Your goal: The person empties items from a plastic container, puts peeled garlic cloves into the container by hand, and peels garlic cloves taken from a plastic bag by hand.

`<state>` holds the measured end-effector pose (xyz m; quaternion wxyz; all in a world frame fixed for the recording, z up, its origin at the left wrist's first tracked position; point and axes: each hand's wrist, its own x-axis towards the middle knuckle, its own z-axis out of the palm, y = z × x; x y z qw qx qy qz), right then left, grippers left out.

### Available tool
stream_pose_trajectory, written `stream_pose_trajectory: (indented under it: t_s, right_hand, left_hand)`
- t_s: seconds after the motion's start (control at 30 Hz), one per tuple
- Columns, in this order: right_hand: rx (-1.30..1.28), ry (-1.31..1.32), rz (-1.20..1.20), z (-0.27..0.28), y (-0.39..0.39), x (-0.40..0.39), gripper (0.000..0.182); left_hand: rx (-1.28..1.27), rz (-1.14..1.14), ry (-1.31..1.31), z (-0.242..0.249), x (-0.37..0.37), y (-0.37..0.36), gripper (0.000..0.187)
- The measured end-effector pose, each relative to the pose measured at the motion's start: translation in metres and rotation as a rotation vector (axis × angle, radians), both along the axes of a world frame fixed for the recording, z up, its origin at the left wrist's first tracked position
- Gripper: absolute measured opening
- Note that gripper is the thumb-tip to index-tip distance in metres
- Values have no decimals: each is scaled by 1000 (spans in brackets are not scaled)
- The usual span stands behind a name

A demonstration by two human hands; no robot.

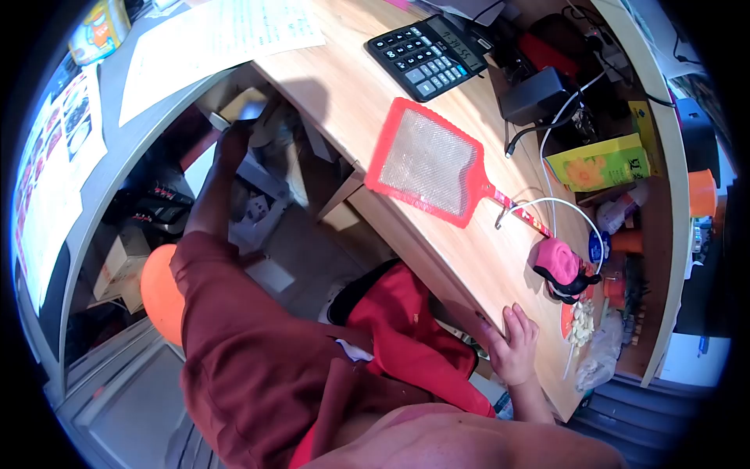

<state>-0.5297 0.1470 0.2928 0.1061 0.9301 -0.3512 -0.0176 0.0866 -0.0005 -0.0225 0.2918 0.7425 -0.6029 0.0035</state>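
Observation:
My left hand (233,147), on an arm in a dark red sleeve, reaches down under the wooden desk (344,86) into a shadowed space. It touches pale grey items (262,117) there; whether it grips one is hidden by shadow. My right hand (516,344) rests on the desk's near edge with its fingers spread on top and nothing in it. A red mesh swatter (426,160) lies flat on the desk between the two hands. Beside my right hand sit a pink and black object (561,267) and a plate of pale chopped pieces (580,322).
A black calculator (426,51), a black adapter with cables (535,94) and a green box (598,164) sit farther along the desk. Printed papers (219,35) cover the grey counter. Boxes (121,262), an orange round thing (160,293) and a red cloth (406,328) crowd the space below.

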Motion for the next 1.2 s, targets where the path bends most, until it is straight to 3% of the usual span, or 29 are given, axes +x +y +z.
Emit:
stream_pose_trajectory:
  t_s: [0.13, 0.3, 0.57, 0.73, 0.9, 1.0, 1.2]
  right_hand:
    - [18, -21, -18, 1, 2, 2, 33]
    - [-11, -76, 5, 4, 6, 3, 41]
    - [-48, -254, 112, 4, 12, -7, 45]
    - [131, -590, 151, 6, 38, 3, 45]
    - [716, -1052, 90, 32, 77, 10, 55]
    - [902, -1298, 135, 47, 100, -4, 61]
    - [644, -1349, 122, 44, 133, -48, 70]
  left_hand:
    - [125, 47, 27, 62, -35, 76, 18]
    - [221, -95, -32, 153, -89, 172, 9]
    - [159, -436, -122, 297, -185, 292, 12]
    - [52, -601, -271, 371, -232, 342, 14]
    - [-151, -735, -382, 404, -276, 350, 22]
    - [-215, -853, -418, 421, -301, 343, 20]
    - [-208, -1065, -471, 427, -366, 312, 18]
